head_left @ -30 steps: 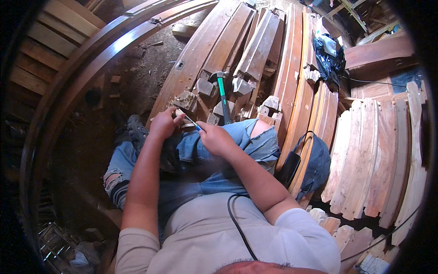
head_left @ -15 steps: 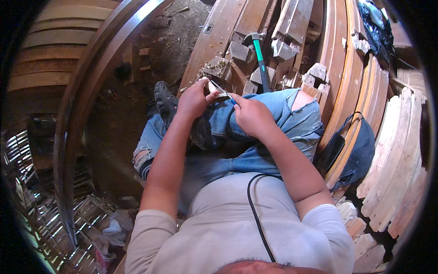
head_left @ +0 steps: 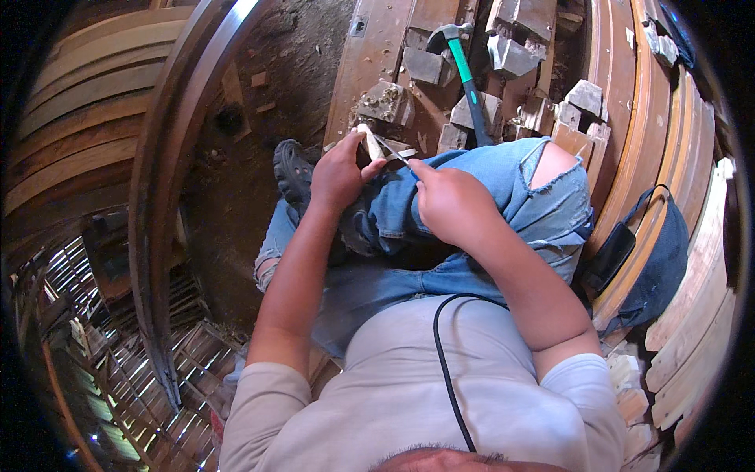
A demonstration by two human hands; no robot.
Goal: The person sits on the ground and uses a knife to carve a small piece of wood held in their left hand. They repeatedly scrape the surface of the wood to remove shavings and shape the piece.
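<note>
Pinched in the closed fingers of my left hand (head_left: pixel 340 175) is a small pale piece of wood (head_left: pixel 371 143), held above my crossed leg. My right hand (head_left: pixel 454 200) is closed round the blue handle of a slim metal-bladed tool (head_left: pixel 393 151). Its blade points up and left, and its tip lies at or close to the wood. Whether it is a knife or a chisel cannot be made out. Just beyond my right hand, a claw hammer (head_left: pixel 464 75) with a green and black handle rests on the timber, its head away from me.
Wooden blocks (head_left: pixel 385 102) with shavings on them lie beyond my hands. Long brown boards (head_left: pixel 613 86) run along the right. A dark blue cap (head_left: pixel 661 259) and a black phone-like object (head_left: pixel 611 256) sit by my knee. A curved beam (head_left: pixel 153 173) stands on the left.
The whole view has shifted, so things appear a little further right. Both hands keep their holds; the pale wood piece is turned slightly and shows more of its length.
</note>
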